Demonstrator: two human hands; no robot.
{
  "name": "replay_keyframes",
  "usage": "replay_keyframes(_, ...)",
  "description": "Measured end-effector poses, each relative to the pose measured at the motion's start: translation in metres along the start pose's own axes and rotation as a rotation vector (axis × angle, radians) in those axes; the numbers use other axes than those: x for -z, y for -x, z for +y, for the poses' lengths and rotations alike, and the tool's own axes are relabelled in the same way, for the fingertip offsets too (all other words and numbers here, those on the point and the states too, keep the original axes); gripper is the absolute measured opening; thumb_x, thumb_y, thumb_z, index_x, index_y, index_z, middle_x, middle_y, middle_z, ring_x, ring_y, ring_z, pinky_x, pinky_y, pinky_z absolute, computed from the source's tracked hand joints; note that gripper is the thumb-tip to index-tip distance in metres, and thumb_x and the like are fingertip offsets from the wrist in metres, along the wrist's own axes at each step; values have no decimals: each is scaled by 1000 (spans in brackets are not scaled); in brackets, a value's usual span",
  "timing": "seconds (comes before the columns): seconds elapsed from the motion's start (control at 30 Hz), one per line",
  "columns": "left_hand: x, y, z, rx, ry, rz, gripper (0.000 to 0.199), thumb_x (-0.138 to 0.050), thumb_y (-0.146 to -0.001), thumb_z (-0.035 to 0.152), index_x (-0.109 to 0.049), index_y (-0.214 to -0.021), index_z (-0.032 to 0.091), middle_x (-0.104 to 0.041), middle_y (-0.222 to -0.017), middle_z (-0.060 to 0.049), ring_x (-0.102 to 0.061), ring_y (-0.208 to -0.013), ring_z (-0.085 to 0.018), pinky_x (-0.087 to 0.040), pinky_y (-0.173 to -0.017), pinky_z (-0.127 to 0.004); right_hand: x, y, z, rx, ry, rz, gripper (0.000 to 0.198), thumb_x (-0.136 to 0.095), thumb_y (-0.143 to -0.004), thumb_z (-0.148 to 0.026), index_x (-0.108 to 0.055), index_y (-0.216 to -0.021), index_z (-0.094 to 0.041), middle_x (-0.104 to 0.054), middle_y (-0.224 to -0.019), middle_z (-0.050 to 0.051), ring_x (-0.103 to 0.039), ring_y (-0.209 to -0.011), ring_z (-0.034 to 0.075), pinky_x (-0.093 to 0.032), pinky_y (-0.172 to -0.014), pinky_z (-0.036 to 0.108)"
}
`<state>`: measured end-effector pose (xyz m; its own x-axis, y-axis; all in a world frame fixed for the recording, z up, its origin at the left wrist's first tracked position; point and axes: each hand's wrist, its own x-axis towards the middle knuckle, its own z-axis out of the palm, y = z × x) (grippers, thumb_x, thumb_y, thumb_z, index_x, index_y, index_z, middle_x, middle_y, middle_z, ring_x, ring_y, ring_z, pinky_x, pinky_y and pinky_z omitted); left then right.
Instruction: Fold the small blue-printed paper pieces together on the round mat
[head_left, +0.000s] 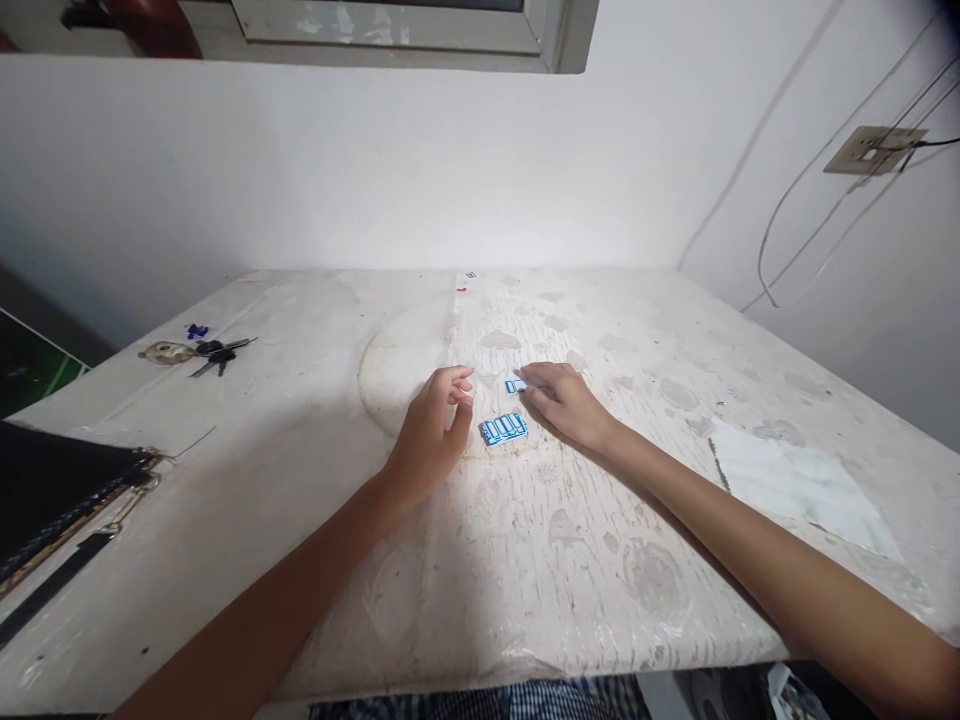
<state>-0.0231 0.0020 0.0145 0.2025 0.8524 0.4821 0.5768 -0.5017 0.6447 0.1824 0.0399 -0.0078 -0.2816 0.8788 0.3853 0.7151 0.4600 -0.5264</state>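
On the table, a small blue-and-white piece (515, 386), like a little card, pokes out from under the fingertips of my right hand (564, 400). Those fingers are closed on its right end. Just nearer to me lies a neat row of several matching blue-and-white pieces (504, 429), overlapping or set close together. My left hand (441, 418) rests to the left of that row, its fingers loosely curled with the thumb apart. Nothing shows between them.
Keys with a fob (214, 352) and a small blue item (197, 331) lie at the left. A black bag (60, 500) is at the left edge. A pale cloth or paper (802, 485) lies at the right. Behind the table (480, 590) rises a white wall (420, 170).
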Motion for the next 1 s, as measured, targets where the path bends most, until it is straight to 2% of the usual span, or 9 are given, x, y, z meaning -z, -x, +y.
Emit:
replay_keyframes(0.1, 0, 0, -1, 17, 4, -8, 27, -40, -86, 31, -45, -111, 20, -56, -98, -4, -54, -85, -14, -45, -79, -31, -6, -2, 9, 82, 35, -15, 31, -44, -81, -21, -59, -108, -18, -57, -112, 9, -46, -104, 25, -34, -88, 43)
replay_keyframes(0.23, -2, 0, -3, 22, 7, -8, 28, -40, -86, 30, -45, -111, 20, -56, -97, -5, -54, -85, -14, -45, -79, -31, -7, -3, 8, 113, -13, -15, 29, -45, -79, -16, -61, -102, -18, -59, -99, 9, -49, -94, 22, -37, -84, 39)
replay_keyframes(0.37, -3, -1, -4, 26, 17, -17, 28, -41, -85, 29, -45, -111, 20, -56, -96, -4, -54, -86, -14, -45, -80, -31, -7, -3, 7, 49, -104, -10, 31, -47, -75, -13, -62, -101, -19, -56, -89, 7, -49, -88, 19, -39, -81, 37)
replay_keyframes(0.53, -4, -1, -5, 25, 22, -28, 27, -42, -84, 26, -45, -110, 19, -56, -94, -4, -54, -86, -14, -45, -80, -30, -8, -1, 3, -37, -380, 18, 30, -47, -75, -17, -58, -103, -20, -53, -83, 3, -50, -78, 15, -41, -73, 32)
replay_keyframes(0.73, -3, -1, 3, 29, 44, -60, 18, -44, -84, 28, -52, -99, 21, -59, -87, 0, -53, -83, -13, -42, -79, -27, 10, 1, -29, -116, -676, 154, 26, -59, -73, -23, -58, -99, -21, -55, -79, 1, -50, -80, 15, -40, -72, 32)
replay_keyframes(0.87, 0, 2, 15, 68, 126, -135, 18, -48, -82, 36, -56, -90, 22, -60, -82, 2, -52, -79, -13, -40, -76, -26, 19, 11, -56, -152, -894, 39, 29, -61, -71, -22, -55, -99, -21, -55, -75, 0, -49, -64, 11, -41, -57, 28)
replay_keyframes(1.0, 2, 3, 22, 140, 191, -197, 26, -44, -83, 39, -57, -72, 20, -55, -66, 3, -47, -64, -11, -38, -64, -24, 18, 20, -69, -218, -1030, -76, 28, -58, -75, -24, -53, -102, -25, -56, -86, 1, -48, -55, 8, -41, -52, 28)
